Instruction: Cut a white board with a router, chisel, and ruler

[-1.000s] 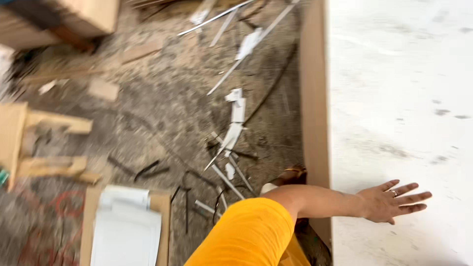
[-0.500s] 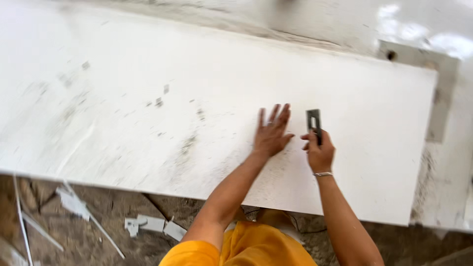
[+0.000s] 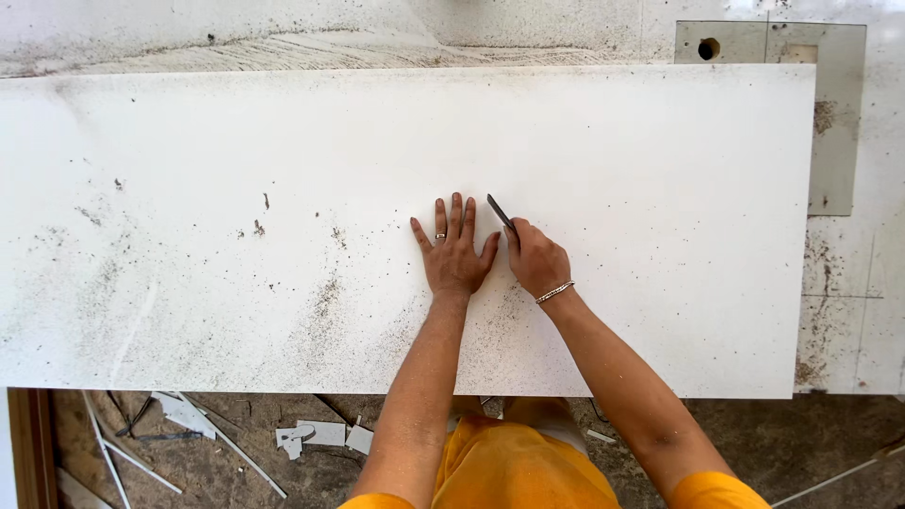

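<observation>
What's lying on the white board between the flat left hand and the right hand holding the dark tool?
Nothing: in the head view only a narrow strip of bare, speckled white board separates the left hand from the right hand gripping the dark tool.

Packages: none that I can see around my hands.
Labels: none on anything in front of me.
Signs: none in sight.
Screens: none in sight.
</observation>
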